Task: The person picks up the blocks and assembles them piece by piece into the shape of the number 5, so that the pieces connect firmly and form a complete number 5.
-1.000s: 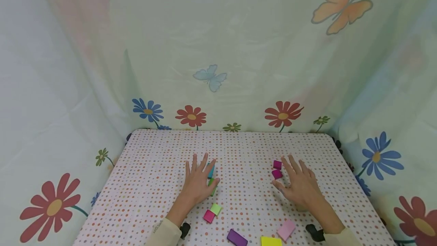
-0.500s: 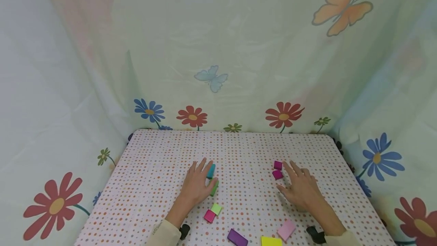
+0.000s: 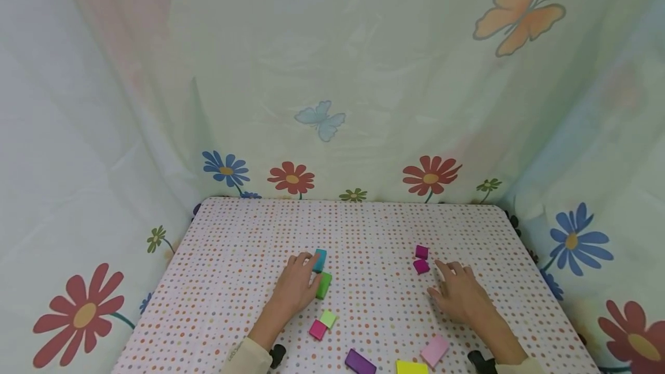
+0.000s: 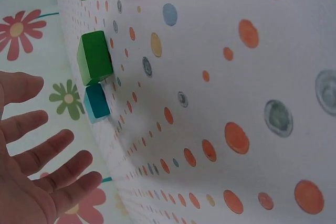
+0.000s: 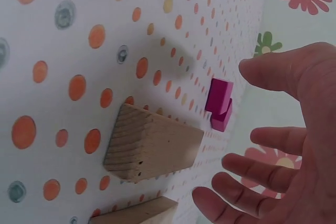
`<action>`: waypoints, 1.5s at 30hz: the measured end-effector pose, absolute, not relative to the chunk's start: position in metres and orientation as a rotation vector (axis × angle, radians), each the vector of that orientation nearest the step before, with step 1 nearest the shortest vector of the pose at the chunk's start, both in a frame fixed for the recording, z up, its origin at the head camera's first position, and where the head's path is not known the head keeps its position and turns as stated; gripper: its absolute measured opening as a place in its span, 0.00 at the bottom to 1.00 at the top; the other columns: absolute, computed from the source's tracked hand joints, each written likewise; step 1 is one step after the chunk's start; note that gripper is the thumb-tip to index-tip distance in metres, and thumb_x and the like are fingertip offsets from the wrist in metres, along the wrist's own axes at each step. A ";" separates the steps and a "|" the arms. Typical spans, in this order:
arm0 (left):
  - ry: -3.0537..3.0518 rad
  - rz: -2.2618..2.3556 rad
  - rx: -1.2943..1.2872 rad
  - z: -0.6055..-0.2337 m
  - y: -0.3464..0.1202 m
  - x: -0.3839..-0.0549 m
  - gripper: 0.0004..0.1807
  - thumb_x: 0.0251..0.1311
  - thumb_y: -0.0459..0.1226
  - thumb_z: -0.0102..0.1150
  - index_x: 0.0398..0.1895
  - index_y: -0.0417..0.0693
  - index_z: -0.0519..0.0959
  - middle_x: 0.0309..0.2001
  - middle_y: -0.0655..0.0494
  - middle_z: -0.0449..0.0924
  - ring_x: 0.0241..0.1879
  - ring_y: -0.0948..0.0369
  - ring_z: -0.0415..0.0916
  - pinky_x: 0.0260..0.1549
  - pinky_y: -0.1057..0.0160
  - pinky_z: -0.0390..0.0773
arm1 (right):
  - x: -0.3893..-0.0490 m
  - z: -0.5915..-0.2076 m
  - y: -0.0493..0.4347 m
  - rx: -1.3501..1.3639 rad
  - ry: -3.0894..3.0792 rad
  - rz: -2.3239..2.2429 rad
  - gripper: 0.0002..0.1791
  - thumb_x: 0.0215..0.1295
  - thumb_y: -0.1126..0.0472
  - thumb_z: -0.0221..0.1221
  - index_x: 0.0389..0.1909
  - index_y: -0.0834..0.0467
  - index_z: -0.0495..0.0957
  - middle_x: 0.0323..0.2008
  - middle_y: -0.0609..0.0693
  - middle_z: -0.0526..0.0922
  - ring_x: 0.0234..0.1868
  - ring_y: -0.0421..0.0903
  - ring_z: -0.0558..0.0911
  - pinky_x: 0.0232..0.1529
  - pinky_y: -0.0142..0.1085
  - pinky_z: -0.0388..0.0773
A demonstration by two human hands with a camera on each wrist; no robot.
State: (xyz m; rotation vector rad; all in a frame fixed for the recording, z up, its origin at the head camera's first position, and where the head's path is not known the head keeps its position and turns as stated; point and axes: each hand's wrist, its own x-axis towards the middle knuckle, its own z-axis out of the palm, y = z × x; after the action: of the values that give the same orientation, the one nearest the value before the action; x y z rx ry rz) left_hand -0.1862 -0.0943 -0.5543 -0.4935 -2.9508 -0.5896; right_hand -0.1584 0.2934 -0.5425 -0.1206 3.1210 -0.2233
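My left hand (image 3: 293, 287) hovers over the table with loosely bent fingers and nothing in them. Just right of its fingers lie a blue block (image 3: 320, 260) and a green block (image 3: 324, 285), which the left wrist view shows end to end. My right hand (image 3: 462, 296), also holding nothing, hangs with relaxed fingers to the right of two magenta blocks (image 3: 421, 266). Beneath that hand, the right wrist view reveals a bare wooden block (image 5: 157, 142) and part of a second wooden piece (image 5: 139, 213); the head view hides both behind the hand.
Nearer the person lie a light green block (image 3: 328, 319) against a pink block (image 3: 317, 330), a purple block (image 3: 361, 361), a yellow block (image 3: 412, 367) and a light pink block (image 3: 434, 351). A flowered curtain (image 3: 395, 74) surrounds the dotted table (image 3: 363, 229).
Both hands have drawn back slightly toward the person, and their spread fingers have relaxed and bent. More of the blue and green blocks shows now. The blocks have stayed where they were.
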 end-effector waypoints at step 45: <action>-3.175 -0.449 -0.609 -0.563 -0.095 -0.173 0.32 0.71 0.46 0.65 0.77 0.54 0.73 0.61 0.48 0.77 0.53 0.51 0.68 0.51 0.44 0.70 | -0.143 -0.553 0.296 0.275 2.978 -0.483 0.31 0.67 0.60 0.68 0.63 0.78 0.73 0.54 0.77 0.78 0.50 0.68 0.83 0.52 0.59 0.83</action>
State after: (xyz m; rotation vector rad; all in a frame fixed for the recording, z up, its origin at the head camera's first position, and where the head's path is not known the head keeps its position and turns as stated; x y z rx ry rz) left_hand -0.1730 -0.0949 -0.5632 -0.6093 -3.1753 -0.4495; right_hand -0.1434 0.2962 -0.5529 0.2746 2.9784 -0.4830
